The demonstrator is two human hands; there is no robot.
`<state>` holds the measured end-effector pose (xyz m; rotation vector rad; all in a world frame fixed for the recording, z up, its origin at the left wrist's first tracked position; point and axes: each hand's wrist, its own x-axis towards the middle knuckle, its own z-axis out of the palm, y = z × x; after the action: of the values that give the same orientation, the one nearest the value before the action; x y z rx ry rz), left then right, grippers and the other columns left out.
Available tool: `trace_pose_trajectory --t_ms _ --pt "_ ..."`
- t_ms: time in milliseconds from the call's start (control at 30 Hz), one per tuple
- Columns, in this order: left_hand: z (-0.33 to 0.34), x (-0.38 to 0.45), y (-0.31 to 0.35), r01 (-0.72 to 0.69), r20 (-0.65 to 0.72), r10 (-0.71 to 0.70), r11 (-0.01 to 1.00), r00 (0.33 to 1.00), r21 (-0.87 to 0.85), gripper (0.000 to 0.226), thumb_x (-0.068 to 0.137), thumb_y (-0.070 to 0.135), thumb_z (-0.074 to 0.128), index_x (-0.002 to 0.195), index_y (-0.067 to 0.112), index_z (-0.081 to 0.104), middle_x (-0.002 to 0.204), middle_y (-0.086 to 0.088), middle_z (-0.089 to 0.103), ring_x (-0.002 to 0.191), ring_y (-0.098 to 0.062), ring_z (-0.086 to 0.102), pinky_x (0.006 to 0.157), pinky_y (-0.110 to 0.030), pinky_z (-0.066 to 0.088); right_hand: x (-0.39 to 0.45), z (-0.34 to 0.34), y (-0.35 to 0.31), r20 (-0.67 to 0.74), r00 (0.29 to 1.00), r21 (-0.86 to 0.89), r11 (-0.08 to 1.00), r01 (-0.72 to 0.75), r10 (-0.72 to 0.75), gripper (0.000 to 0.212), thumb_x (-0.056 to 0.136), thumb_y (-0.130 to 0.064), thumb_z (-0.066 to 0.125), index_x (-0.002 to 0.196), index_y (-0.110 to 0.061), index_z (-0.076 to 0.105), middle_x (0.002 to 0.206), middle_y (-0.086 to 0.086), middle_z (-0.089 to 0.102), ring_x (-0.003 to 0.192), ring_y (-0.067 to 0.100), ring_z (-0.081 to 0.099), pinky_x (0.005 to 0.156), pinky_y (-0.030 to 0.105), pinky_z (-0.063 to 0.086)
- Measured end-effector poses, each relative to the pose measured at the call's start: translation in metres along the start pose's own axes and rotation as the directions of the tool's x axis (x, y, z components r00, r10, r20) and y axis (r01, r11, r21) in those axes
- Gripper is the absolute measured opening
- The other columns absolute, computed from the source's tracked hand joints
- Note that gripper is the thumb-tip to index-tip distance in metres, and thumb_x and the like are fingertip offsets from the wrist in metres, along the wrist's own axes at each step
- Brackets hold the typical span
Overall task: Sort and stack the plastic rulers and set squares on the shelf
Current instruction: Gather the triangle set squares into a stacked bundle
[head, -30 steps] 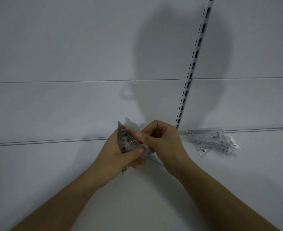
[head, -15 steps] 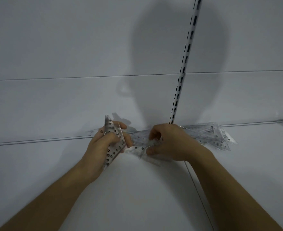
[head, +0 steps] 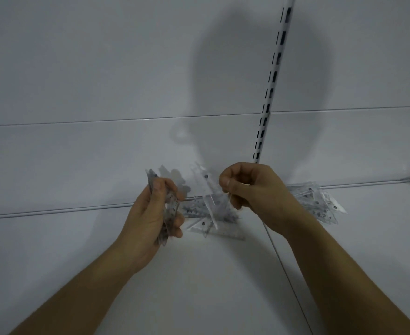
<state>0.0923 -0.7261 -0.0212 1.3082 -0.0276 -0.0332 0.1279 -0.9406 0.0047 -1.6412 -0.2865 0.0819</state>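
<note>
Clear plastic squares: left hand (head: 150, 213) grips a stack (head: 169, 211) upright; right hand (head: 249, 189) pinches one square (head: 207, 187), its long axis tilted up-left, just right of the stack. Loose pile (head: 317, 201) lies behind the right hand.

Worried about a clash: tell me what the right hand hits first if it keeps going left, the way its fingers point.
Likely the left hand with its set squares; depth between them and the right hand is unclear.
</note>
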Motion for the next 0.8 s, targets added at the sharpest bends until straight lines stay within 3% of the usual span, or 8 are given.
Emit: trace_pose_trajectory --t_ms 67,200,333,433,500,567,633,800 --pt "0.003 -0.001 0.001 0.013 -0.038 -0.013 1.000 0.999 0.007 0.058 0.078 0.066 0.045 0.092 0.012 0.060 0.085 -0.005 0.070 0.054 -0.020 0.061 0.046 -0.029 0.052 -0.003 0.007 -0.005 0.073 0.997 0.157 0.988 -0.009 -0.002 0.004 0.092 -0.003 0.067 0.093 0.000 0.068 0.076 0.011 0.065 0.060 0.021 0.062 0.061 0.028 0.055" --pt "0.008 -0.008 0.000 0.083 0.087 -0.095 0.988 0.992 0.132 0.071 0.081 0.067 0.036 0.111 0.008 0.062 0.092 -0.015 0.075 0.069 -0.030 0.072 0.057 -0.033 0.057 -0.006 0.035 0.005 0.053 0.999 0.084 0.996 0.001 -0.005 0.008 0.086 0.000 0.074 0.089 0.000 0.067 0.071 0.012 0.066 0.059 0.025 0.067 0.063 0.039 0.060" --pt "0.009 -0.009 0.000 0.092 0.056 -0.099 0.989 0.993 0.116 0.042 0.085 0.050 0.052 0.105 0.014 0.060 0.085 -0.012 0.071 0.052 -0.022 0.061 0.042 -0.027 0.046 -0.004 0.047 0.022 -0.054 0.992 -0.271 0.958 0.096 -0.115 0.022 0.078 -0.029 0.085 0.077 -0.015 0.068 0.067 0.001 0.068 0.055 0.009 0.059 0.056 0.033 0.052" --pt "0.002 -0.003 0.002 0.060 0.010 -0.060 0.998 0.998 0.025 0.029 0.087 0.040 0.059 0.107 0.020 0.063 0.094 -0.012 0.067 0.048 -0.017 0.052 0.039 -0.024 0.039 0.001 0.036 0.021 -0.176 0.963 -0.530 0.844 0.081 -0.203 0.026 0.080 -0.048 0.077 0.076 -0.026 0.064 0.066 -0.006 0.061 0.055 0.004 0.051 0.056 0.028 0.047" --pt "-0.001 -0.001 0.005 0.067 -0.020 -0.068 0.997 0.998 -0.042 0.024 0.087 0.036 0.061 0.106 0.021 0.064 0.103 -0.012 0.068 0.049 -0.015 0.050 0.037 -0.022 0.035 0.002 0.021 0.017 -0.071 0.987 -0.662 0.747 0.061 -0.144 0.021 0.084 -0.050 0.073 0.089 -0.031 0.067 0.080 -0.011 0.062 0.066 0.004 0.055 0.063 0.025 0.046" --pt "-0.002 -0.001 0.005 0.085 -0.026 -0.087 0.993 0.996 -0.084 0.021 0.085 0.039 0.061 0.096 0.022 0.065 0.112 -0.012 0.069 0.051 -0.014 0.050 0.037 -0.020 0.034 0.001 0.008 0.015 0.114 0.993 -0.808 0.585 0.071 0.038 0.035 0.081 -0.052 0.074 0.111 -0.034 0.067 0.102 -0.013 0.057 0.083 0.004 0.055 0.074 0.026 0.045" --pt "-0.002 -0.001 0.005 0.105 -0.007 -0.106 0.989 0.994 -0.106 0.028 0.080 0.050 0.060 0.090 0.023 0.065 0.114 -0.010 0.070 0.051 -0.013 0.050 0.037 -0.018 0.034 0.000 0.005 0.018 0.182 0.972 -0.880 0.466 0.094 0.147 0.052 0.078 -0.050 0.078 0.124 -0.035 0.061 0.115 -0.009 0.050 0.097 0.011 0.053 0.084 0.030 0.047" --pt "0.000 -0.002 0.007 0.197 -0.019 -0.199 0.979 0.980 -0.060 0.062 0.079 0.074 0.037 0.097 0.019 0.059 0.111 -0.010 0.073 0.049 -0.016 0.053 0.037 -0.020 0.037 0.001 0.009 0.020 0.161 0.979 -0.816 0.574 0.060 0.126 0.035 0.083 -0.036 0.078 0.112 -0.028 0.063 0.100 -0.008 0.061 0.086 0.010 0.059 0.076 0.027 0.052"
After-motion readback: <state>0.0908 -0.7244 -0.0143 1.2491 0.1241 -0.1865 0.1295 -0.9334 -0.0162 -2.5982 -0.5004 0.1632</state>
